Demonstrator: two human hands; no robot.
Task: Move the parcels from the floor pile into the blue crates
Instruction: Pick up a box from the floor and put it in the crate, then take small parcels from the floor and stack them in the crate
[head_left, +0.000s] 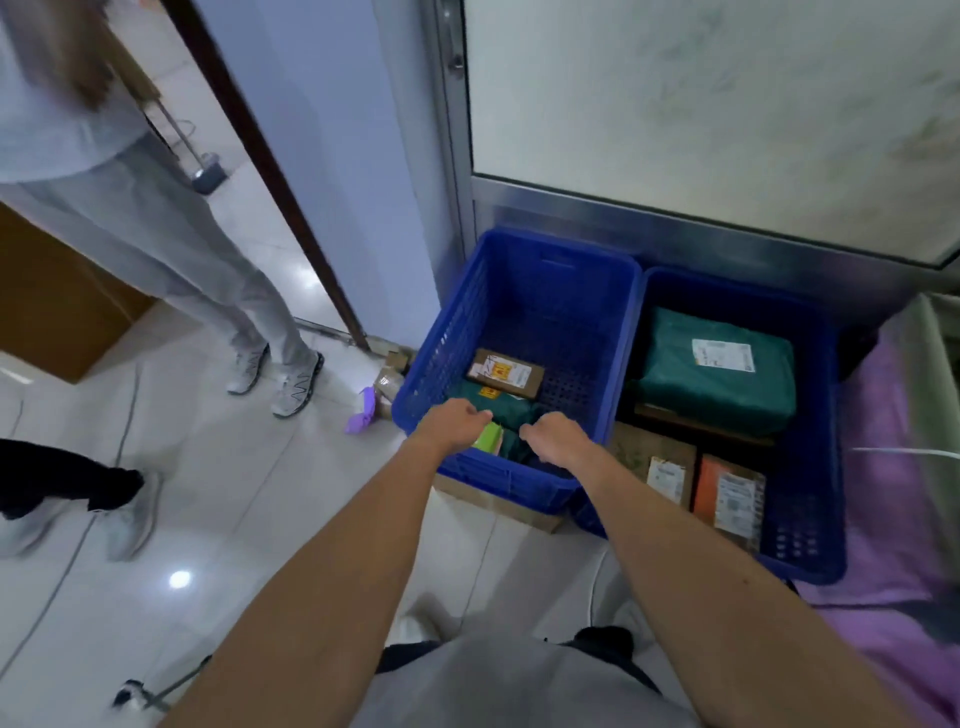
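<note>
The fingers (479, 415) of the left hand (453, 423) are loosely curled with their tips pointing right, and nothing shows in their hold. Those of the right hand (557, 435) curl the same way towards them, knuckles up, also with nothing seen in them. A small gap lies between the two hands. Both hover just above the near rim of the left blue crate (563, 291), with bare forearms reaching forward and slightly inward from the bottom of the view. Directly below the fingertips lies a small lime-green box (488, 437) on a dark green plastic mailer (506, 410), soft and creased. Behind these sits a brown cardboard box (506, 373) with a white label and yellow marks, flat on the crate's perforated floor. The crate is rigid plastic with lattice walls and a handle slot in its far side. It touches the right blue crate (810, 483), which holds a large teal mailer (717, 387) (white label on top), a brown carton (652, 460) and an orange parcel (730, 493). A few small cardboard parcels (389, 379) lie on the glossy white tiled floor (260, 493) just left of the crates, by the door frame. Purple bedding (883, 467) borders the right side.
</note>
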